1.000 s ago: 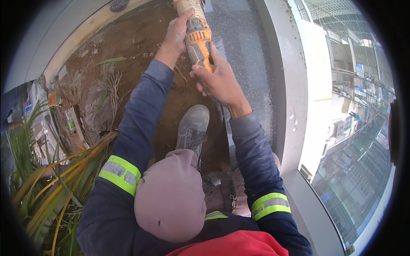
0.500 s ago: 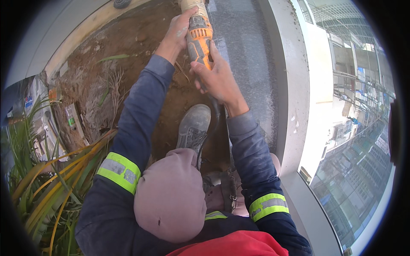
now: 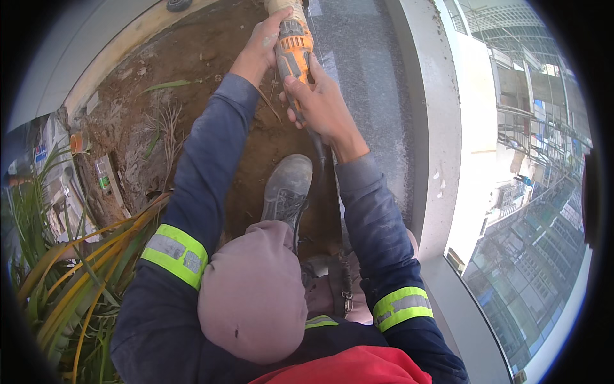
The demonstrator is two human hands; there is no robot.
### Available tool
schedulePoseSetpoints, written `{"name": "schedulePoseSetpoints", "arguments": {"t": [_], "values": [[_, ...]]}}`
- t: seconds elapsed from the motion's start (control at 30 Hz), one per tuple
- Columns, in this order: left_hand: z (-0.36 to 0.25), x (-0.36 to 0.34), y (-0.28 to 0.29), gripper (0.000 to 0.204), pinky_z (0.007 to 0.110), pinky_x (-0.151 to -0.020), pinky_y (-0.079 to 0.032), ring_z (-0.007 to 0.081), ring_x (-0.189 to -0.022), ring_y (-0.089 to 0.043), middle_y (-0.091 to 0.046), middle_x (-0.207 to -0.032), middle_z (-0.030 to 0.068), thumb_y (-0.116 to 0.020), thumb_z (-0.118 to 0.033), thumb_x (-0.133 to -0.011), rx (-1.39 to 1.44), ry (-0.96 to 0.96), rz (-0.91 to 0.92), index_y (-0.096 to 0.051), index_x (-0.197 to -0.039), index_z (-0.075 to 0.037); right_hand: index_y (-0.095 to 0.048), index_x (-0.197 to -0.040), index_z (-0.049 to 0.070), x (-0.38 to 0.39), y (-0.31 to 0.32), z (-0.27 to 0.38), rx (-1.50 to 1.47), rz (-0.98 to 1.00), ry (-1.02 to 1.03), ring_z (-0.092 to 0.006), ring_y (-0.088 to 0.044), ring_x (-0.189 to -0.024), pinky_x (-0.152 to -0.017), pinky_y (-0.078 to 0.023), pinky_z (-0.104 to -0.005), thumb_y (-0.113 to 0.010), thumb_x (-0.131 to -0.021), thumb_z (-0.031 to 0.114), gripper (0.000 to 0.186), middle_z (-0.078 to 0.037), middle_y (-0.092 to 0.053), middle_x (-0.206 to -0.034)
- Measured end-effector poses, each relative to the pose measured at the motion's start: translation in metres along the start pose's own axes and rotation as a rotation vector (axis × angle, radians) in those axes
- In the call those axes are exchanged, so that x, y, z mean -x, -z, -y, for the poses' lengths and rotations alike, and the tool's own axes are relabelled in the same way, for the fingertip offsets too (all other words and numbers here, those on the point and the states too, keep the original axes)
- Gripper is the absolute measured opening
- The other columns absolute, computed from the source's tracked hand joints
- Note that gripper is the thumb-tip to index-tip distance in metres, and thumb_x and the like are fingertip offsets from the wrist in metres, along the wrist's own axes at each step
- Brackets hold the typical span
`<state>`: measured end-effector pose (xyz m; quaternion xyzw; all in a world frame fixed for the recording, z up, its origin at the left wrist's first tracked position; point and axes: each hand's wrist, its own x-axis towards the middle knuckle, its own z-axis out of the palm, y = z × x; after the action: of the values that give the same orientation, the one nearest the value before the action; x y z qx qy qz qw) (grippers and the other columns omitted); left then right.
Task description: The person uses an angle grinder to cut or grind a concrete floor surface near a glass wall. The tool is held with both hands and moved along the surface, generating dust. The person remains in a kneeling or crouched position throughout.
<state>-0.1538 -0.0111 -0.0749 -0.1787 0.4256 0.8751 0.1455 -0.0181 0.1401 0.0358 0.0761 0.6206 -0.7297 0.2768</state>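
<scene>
An orange-and-grey angle grinder points away from me at the top of the view, over the edge of a grey stone slab. My left hand grips its dusty front part, thumb laid across the top. Around the rear handle the fingers of my right hand are closed. A dark power cord trails from the handle's back end toward me. The front end of the tool runs out at the upper edge, so its disc is hidden.
Below the tool lies brown soil, with my grey shoe on it. Long-leaved plants crowd the lower left, near a plastic bottle. A pale ledge borders the slab, and glass panels stand at the right.
The grinder and both hands have shifted slightly left in the view. My grip on it looks the same.
</scene>
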Motion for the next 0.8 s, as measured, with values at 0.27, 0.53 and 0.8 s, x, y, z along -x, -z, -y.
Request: {"name": "schedulePoseSetpoints", "arguments": {"t": [0.27, 0.53, 0.8], "values": [[0.008, 0.008, 0.008, 0.041, 0.043, -0.073, -0.063, 0.0281, -0.082, -0.072, -0.068, -0.096, 0.0188, -0.06, -0.029, -0.101, 0.188, 0.094, 0.24, -0.053, -0.121, 0.006, -0.027, -0.158, -0.001, 0.002, 0.0, -0.001, -0.056, 0.054, 0.04, -0.0109, -0.059, -0.056, -0.045, -0.046, -0.0247, -0.057, -0.104, 0.016, 0.065, -0.008, -0.065, -0.087], [0.008, 0.056, -0.013, 0.048, 0.04, -0.078, -0.063, 0.0268, -0.09, -0.073, -0.072, -0.103, 0.0195, -0.047, -0.036, -0.107, 0.015, -0.024, 0.122, -0.06, -0.12, 0.008, -0.021, -0.161, -0.001, 0.015, 0.0, 0.002, -0.083, 0.056, 0.053, -0.0121, -0.059, -0.056, -0.044, -0.045, -0.0256, -0.062, -0.1, 0.011, 0.075, -0.009, -0.066, -0.087], [0.004, 0.052, -0.019, 0.043, 0.04, -0.074, -0.062, 0.0269, -0.084, -0.072, -0.07, -0.098, 0.018, -0.054, -0.035, -0.106, 0.069, 0.038, 0.068, -0.057, -0.12, 0.005, -0.025, -0.16, -0.001, 0.007, 0.002, 0.0, -0.085, 0.017, 0.021, -0.0117, -0.06, -0.057, -0.045, -0.045, -0.026, -0.066, -0.096, 0.011, 0.076, -0.007, -0.066, -0.087]]}}
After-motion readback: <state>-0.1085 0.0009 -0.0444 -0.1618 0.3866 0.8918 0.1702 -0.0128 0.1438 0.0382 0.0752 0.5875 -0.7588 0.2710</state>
